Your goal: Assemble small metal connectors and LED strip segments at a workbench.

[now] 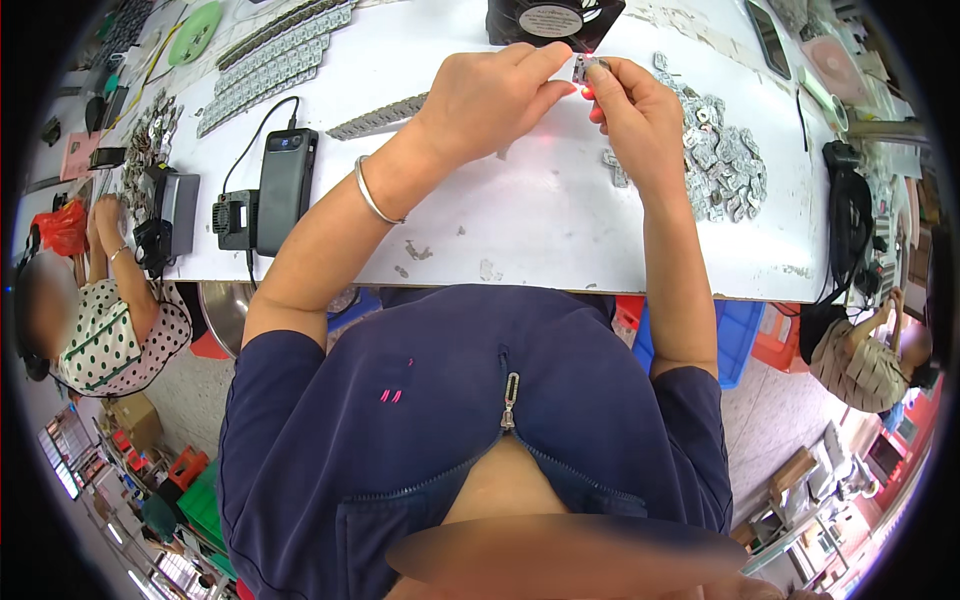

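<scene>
Over the far part of the table, my two hands meet around a small metal piece. My right hand is closed, pinching it from the right between thumb and fingers. From the left, the thumb and forefinger of my left hand close on it from above and below; the other fingers are curled and partly hidden. Red light glows on the fingertips. Just behind stands a black box fan. Right of my right hand lies a heap of small silvery metal pieces, with a few loose ones under the wrist.
A strip of linked metal pieces lies left of my left hand, with more rows beyond. A black power bank with a cable is near my left forearm. A phone lies far right. Other people sit at both sides.
</scene>
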A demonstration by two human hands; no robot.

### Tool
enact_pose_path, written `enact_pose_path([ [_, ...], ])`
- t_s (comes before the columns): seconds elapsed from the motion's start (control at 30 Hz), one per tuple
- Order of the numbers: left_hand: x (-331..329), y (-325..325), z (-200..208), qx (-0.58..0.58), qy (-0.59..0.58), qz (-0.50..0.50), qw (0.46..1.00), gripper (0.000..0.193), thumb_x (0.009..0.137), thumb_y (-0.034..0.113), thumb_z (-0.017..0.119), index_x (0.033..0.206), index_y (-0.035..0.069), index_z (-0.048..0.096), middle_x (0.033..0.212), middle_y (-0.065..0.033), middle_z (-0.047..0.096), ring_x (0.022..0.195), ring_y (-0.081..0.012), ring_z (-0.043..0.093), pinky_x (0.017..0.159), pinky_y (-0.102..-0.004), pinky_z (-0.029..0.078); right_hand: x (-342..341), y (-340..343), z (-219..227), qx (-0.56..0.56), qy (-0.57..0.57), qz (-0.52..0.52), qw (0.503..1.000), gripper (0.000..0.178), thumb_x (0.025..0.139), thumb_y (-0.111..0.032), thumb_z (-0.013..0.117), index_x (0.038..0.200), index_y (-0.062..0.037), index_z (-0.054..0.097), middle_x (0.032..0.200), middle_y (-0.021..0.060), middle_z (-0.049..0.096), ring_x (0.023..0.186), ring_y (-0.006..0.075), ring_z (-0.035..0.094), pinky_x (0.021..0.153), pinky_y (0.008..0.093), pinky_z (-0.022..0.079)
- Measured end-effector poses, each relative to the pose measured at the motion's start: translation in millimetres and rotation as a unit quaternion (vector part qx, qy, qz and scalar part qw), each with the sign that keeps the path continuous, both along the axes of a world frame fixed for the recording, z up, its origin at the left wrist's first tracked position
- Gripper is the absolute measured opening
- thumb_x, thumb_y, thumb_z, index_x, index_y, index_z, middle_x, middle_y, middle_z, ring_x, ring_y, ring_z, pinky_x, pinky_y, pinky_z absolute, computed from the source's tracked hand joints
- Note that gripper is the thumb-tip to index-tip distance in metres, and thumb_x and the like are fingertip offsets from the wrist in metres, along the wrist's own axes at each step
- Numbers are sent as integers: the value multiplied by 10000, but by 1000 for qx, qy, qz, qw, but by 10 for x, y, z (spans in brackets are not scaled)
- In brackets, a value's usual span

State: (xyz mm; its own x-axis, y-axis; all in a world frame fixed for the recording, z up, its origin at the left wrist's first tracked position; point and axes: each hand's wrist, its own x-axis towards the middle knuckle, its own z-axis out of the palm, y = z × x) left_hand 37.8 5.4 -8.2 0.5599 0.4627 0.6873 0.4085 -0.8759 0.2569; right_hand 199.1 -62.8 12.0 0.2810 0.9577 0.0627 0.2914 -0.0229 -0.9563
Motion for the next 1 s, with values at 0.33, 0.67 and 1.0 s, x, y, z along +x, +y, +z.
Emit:
enact_pose_path([
  [0.33,-42,131,24,-15,7,30,999,264,782,174,724,1019,91,643,742,-28,656,540,-185,602,464,-271,471,-24,213,27,-14,60,22,998,209,897,-194,596,948,-7,675,722,-8,617,609,51,517,560,204,427],
  [0.67,51,29,20,0,19,7,1000,168,790,133,705,941,79,657,807,-38,682,583,-195,633,499,-267,498,75,183,-85,-15,120,20,992,193,892,-192,611,913,-12,674,701,-14,600,574,36,492,518,198,415],
  [1.0,165,-54,0,-19,10,-28,999,181,789,126,703,952,68,650,826,-47,687,605,-189,645,516,-271,510,139,-26,-108,-13,165,-1,986,194,898,-192,606,904,-9,672,686,-5,593,559,42,486,493,200,400],
])
